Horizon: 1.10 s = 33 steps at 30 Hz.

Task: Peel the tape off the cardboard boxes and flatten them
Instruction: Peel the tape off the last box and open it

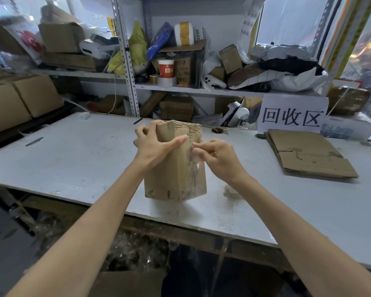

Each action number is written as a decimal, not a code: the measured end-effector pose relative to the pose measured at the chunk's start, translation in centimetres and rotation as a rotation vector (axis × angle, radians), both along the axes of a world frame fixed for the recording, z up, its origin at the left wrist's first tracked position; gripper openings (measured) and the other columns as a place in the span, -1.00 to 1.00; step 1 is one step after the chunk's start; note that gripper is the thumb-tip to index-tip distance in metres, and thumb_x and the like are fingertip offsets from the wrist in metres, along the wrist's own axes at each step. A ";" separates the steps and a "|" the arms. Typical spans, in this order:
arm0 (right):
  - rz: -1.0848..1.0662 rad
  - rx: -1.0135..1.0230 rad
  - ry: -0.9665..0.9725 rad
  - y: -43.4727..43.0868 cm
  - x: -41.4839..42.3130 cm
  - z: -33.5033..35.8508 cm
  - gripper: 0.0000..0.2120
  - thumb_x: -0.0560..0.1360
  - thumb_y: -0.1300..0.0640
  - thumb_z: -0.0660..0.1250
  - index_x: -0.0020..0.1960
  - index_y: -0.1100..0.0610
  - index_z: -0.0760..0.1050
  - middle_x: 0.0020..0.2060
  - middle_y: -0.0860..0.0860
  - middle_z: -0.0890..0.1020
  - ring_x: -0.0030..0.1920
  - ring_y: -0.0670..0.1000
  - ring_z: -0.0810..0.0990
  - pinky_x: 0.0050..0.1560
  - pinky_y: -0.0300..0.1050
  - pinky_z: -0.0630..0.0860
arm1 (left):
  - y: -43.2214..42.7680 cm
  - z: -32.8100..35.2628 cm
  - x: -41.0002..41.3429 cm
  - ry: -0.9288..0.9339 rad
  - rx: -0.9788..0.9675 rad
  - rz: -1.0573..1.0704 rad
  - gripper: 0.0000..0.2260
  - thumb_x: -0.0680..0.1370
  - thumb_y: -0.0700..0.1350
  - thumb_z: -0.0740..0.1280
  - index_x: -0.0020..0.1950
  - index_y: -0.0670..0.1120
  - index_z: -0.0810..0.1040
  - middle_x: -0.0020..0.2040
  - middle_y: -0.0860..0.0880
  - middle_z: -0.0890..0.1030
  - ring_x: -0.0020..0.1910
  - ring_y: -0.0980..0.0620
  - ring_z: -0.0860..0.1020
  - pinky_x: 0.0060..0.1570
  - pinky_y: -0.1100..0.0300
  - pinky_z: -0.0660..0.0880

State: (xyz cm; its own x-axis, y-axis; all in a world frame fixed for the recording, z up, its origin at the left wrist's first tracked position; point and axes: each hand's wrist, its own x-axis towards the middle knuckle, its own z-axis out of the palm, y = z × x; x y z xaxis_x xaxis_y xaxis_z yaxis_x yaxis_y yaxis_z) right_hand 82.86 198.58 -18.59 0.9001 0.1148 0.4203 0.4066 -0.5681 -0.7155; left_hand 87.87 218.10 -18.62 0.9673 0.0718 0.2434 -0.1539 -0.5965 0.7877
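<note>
A small brown cardboard box stands on end over the white table, held up in front of me. My left hand grips its upper left side, thumb across the front face. My right hand pinches a strip of clear tape that runs down the box's right front edge; the strip is partly lifted near the top. Torn tape marks show along the box's top and bottom edges.
Flattened cardboard lies stacked at the right of the table, in front of a white sign. A crumpled wad of tape lies right of the box. Cluttered shelves stand behind. More boxes sit at the left.
</note>
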 end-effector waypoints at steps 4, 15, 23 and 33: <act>0.085 -0.125 -0.041 -0.1 0.1 -1.0 -0.50 0.36 0.24 0.52 0.28 0.13 0.53 0.20 0.09 0.43 0.12 -0.04 0.47 0.15 -0.28 0.50 | 1.0 -1.1 -0.1 0.058 0.019 -0.052 0.09 0.16 0.46 0.39 0.53 0.30 -0.16 0.53 0.00 -0.05 0.50 -0.27 0.08 0.42 -0.25 0.19; 0.219 0.130 0.327 -0.4 1.4 2.3 -0.89 0.46 0.27 0.41 -0.20 0.32 0.55 -0.33 0.13 0.65 -0.37 0.00 0.66 -0.36 -0.22 0.59 | 0.3 -1.7 -0.8 0.028 -0.115 -0.078 -0.04 0.17 0.47 0.38 0.49 0.27 0.11 0.37 -0.03 0.24 0.31 -0.10 0.36 0.22 -0.01 0.43; -0.187 0.055 -0.247 1.7 1.3 0.5 -0.89 0.38 0.30 0.47 -0.10 0.19 0.63 -0.24 0.02 0.67 -0.28 -0.05 0.61 -0.17 -0.02 0.62 | 0.1 -2.1 -0.7 0.101 -0.082 -0.061 -0.02 0.15 0.40 0.41 0.49 0.27 0.08 0.40 -0.02 0.16 0.39 -0.17 0.25 0.27 -0.05 0.34; -0.112 0.034 -0.198 0.4 1.4 -0.4 -0.91 0.43 0.35 0.42 -0.10 0.24 0.66 -0.18 0.07 0.65 -0.19 -0.03 0.58 -0.15 -0.28 0.50 | -0.9 -2.6 -1.1 0.180 -0.079 -0.054 0.02 0.17 0.39 0.38 0.55 0.26 0.01 0.40 -0.15 0.24 0.36 -0.23 0.32 0.30 -0.10 0.38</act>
